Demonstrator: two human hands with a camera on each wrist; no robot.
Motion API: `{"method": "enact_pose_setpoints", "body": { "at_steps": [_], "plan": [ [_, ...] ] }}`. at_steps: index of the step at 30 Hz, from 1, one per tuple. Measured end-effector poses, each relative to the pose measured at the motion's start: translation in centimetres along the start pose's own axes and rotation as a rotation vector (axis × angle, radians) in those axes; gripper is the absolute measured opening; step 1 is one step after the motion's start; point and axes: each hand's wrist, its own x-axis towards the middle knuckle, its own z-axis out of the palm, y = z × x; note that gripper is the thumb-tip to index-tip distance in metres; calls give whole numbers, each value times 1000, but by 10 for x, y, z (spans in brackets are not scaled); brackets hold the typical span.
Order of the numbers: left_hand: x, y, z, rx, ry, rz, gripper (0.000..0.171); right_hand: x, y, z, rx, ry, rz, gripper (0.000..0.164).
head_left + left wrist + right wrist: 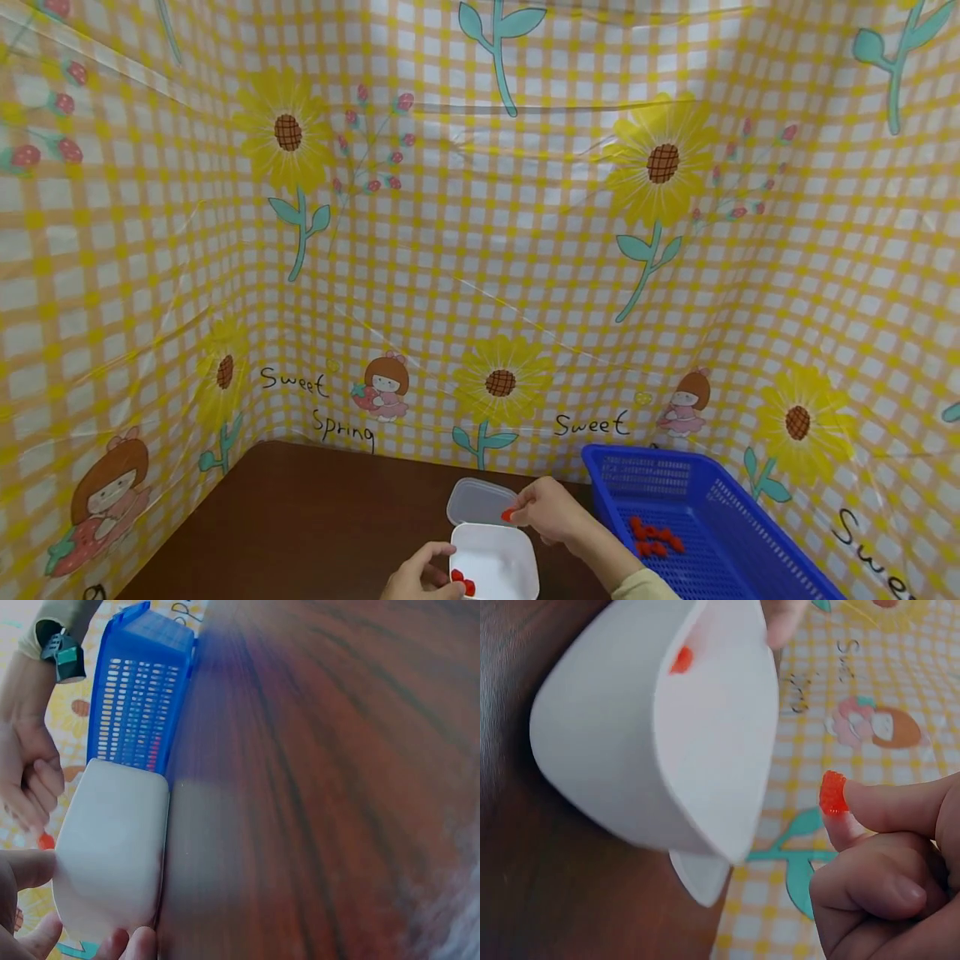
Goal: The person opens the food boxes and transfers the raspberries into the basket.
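My right hand point(551, 508) pinches a small red, bumpy, gummy-like piece point(832, 793) between thumb and index finger, with the other fingers curled in. It hovers by the far right rim of a white plastic container point(495, 560). Two or so similar red pieces point(462, 582) lie inside at the near left corner. My left hand point(422, 575) holds the container's left side, with fingertips at the rim and along the wall. In the left wrist view, the container's outer wall point(112, 840) is seen side-on and hides its contents.
A translucent lid point(476, 498) lies on the dark wooden table point(322, 517) just behind the container. To the right stands a blue perforated basket point(723, 479) with several red pieces point(654, 536) in it. Checked cloth point(450, 275) with sunflowers hangs around the table.
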Motion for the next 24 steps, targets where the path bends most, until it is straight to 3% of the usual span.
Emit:
{"method": "enact_pose_setpoints", "body": {
  "at_steps": [10, 17, 24],
  "plan": [
    [2, 1, -4, 8, -5, 14, 42, -4, 2, -43, 14, 77, -18, 16],
    [-1, -3, 4, 9, -20, 2, 43, -14, 19, -67, -28, 149, 62, 15],
    [0, 0, 0, -11, -6, -6, 42, -13, 19, -93, 2, 166, 98, 24]
  ]
}}
